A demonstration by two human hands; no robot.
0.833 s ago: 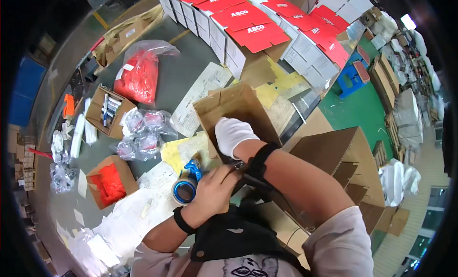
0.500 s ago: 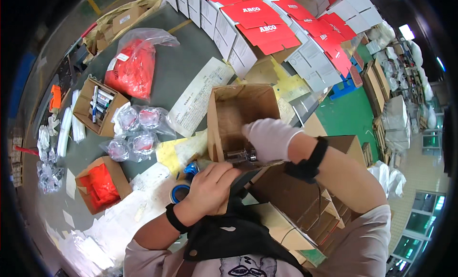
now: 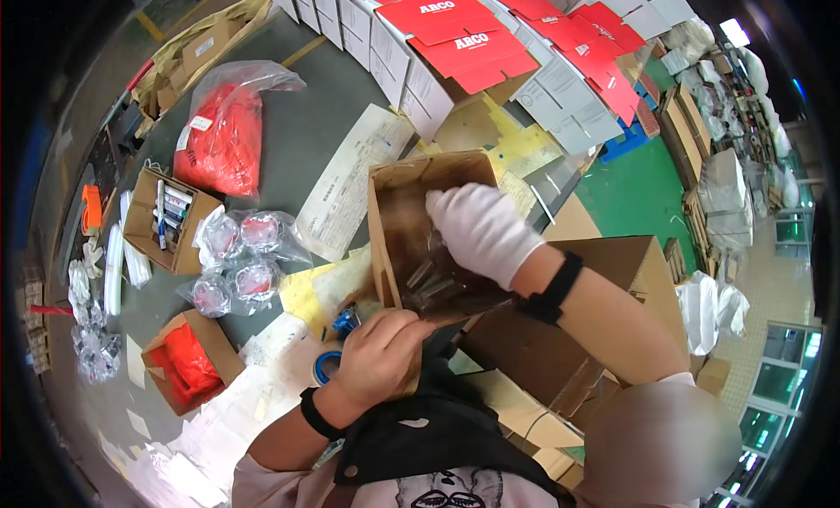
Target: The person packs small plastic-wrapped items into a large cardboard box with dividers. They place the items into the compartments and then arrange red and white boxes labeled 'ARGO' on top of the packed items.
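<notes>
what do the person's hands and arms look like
The right hand wears a white glove, with a broad black band at the wrist. The left hand is ungloved, with a slimmer black strap. The left sleeve is pale, ending above the strap.

Cardboard box (image 3: 379,245) mouth was part-blocked by gloved R hand (image 3: 490,232); tabletop (image 3: 284,145) gap was left btwn red-filled bag (image 3: 223,145) & printed sheet (image 3: 354,180).

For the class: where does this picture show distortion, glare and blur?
Head view: straight edges bow toward the rim, and the corners go black. Head view: the lamp at upper right glares white, and the papers at lower left look washed out. Head view: a round blurred patch covers part of the lower right; inside the box, details look hazy.
</notes>
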